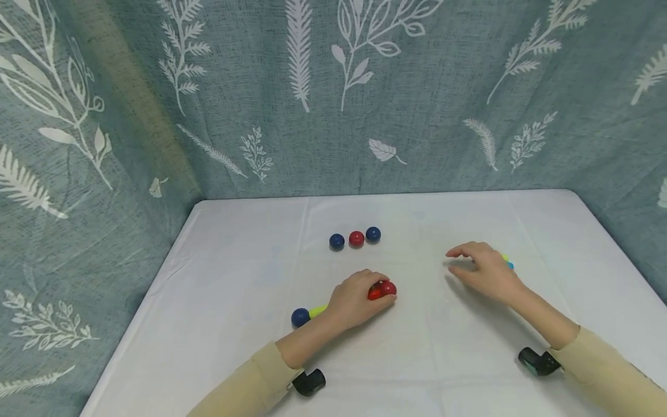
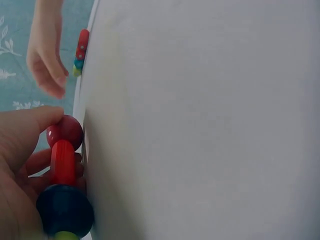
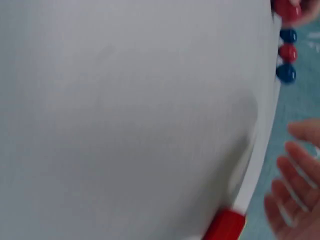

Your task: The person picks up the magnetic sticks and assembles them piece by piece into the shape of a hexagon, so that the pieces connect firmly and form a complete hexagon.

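My left hand (image 1: 356, 298) holds a toy chain of balls and rods just over the white table. Its thumb and fingers close round the end with the red ball (image 2: 65, 131) and red rod (image 2: 63, 162). A dark blue ball (image 2: 65, 210) follows, then a yellow-green rod (image 1: 318, 311) and another blue ball (image 1: 300, 317) at the far end. Off to the right, my right hand (image 1: 484, 269) hovers with fingers spread and nothing between them. Behind it, small coloured rods (image 2: 81, 47) are mostly hidden in the head view.
Toward the back of the white table (image 1: 250, 255), a blue ball (image 1: 336, 242), a red ball (image 1: 356, 239) and a second blue ball (image 1: 373, 234) form a row. A patterned green-grey curtain (image 1: 229, 69) hangs behind the table and along its left side.
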The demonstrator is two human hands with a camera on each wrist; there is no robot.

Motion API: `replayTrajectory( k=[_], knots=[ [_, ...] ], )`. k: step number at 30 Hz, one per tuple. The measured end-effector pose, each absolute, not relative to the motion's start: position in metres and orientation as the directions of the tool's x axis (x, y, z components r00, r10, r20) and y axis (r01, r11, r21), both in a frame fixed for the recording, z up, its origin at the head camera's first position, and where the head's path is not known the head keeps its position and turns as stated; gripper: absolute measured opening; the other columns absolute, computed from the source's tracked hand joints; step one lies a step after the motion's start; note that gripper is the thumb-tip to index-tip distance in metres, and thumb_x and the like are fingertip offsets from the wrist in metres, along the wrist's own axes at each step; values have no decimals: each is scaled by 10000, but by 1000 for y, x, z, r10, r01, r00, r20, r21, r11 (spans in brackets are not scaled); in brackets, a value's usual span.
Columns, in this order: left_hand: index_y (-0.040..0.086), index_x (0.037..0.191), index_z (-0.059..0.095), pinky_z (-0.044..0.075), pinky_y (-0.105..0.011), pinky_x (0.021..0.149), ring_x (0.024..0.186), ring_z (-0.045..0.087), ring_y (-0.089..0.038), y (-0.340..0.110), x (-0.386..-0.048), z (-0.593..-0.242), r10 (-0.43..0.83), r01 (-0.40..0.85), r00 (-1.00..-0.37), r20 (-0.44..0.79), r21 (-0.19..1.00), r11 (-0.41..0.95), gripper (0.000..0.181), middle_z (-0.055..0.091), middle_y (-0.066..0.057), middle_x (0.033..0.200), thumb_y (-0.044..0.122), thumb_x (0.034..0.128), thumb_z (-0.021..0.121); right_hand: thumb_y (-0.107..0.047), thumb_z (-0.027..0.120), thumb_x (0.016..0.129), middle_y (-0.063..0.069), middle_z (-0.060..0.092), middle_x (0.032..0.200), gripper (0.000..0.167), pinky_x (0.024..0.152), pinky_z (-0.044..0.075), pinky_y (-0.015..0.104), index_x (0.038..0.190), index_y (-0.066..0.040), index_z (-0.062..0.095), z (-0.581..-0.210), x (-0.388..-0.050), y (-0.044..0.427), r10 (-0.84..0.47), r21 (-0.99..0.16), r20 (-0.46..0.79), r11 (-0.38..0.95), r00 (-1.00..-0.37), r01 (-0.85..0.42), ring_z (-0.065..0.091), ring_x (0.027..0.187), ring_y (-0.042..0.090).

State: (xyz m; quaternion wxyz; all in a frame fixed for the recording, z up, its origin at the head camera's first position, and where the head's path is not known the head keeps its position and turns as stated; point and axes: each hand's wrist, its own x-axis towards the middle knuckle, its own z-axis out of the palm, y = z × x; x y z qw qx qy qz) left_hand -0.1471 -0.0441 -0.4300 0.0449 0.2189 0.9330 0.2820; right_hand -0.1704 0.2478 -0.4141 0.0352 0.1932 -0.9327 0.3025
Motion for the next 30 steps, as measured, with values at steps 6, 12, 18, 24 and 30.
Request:
replayTrajectory(
  k=[6, 12, 18, 24, 30],
  knots=[
    [147, 1182, 673, 501, -266, 759, 922, 590, -136, -53, -144, -429, 444, 395, -894, 56, 566, 724, 372, 664, 3, 1049, 374, 888, 702, -142, 676, 893, 300, 552, 1221, 294, 901, 371, 647, 1138, 19, 657, -408, -175, 277, -183, -453, 89, 868, -979, -204, 429, 1146, 506],
    [136, 1177, 674, 502, -269, 760, 910, 590, -138, -59, -144, -431, 461, 419, -884, 74, 564, 712, 374, 661, 1, 1035, 366, 884, 708, -131, 685, 877, 313, 576, 1161, 306, 865, 421, 602, 1121, 50, 649, -413, -182, 289, -176, -466, 25, 869, -984, -167, 512, 1056, 479],
    [140, 1193, 668, 498, -268, 767, 918, 582, -134, -61, -143, -430, 464, 414, -884, 61, 567, 713, 382, 657, 4, 1045, 371, 890, 701, -67, 690, 883, 205, 654, 1038, 232, 810, 478, 521, 1090, 37, 678, -419, -185, 277, -255, -498, 75, 828, -964, -257, 603, 941, 354],
    [141, 1196, 667, 500, -264, 765, 923, 583, -136, -62, -142, -429, 462, 406, -886, 49, 563, 720, 389, 658, 1, 1049, 374, 886, 704, -53, 705, 870, 132, 670, 1043, 222, 803, 485, 481, 1086, -4, 688, -416, -179, 247, -360, -518, 116, 773, -926, -366, 605, 939, 301],
    [145, 1205, 662, 501, -265, 778, 940, 580, -137, -63, -141, -427, 450, 388, -892, 30, 561, 731, 394, 656, 0, 1076, 382, 892, 697, -53, 728, 853, 37, 671, 1034, 214, 817, 496, 427, 1066, -65, 704, -419, -173, 218, -436, -561, 109, 715, -894, -417, 584, 929, 217]
  ],
)
